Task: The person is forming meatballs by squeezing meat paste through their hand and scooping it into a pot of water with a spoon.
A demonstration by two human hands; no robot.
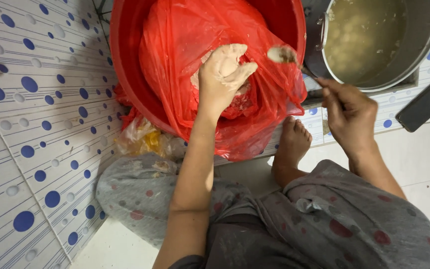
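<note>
The left hand [223,74] is clenched around a lump of pale dough [225,62] over the red bag [185,45] in the red tub [125,60]. The spoon [282,55], pinched in the right hand [347,112], lies at three o'clock from the dough, handle running toward four. The pot [414,55] sits further right, seemingly holding broth.

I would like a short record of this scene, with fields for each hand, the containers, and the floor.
left hand: coated in pale paste, squeezing a lump over the red plastic bag
right hand: holds a spoon with paste on its bowl
basin: red, lined by the bag
pot: metal, cloudy liquid with pale balls
phone: dark, lying right of the pot
floor: white tiles with blue dots
</note>
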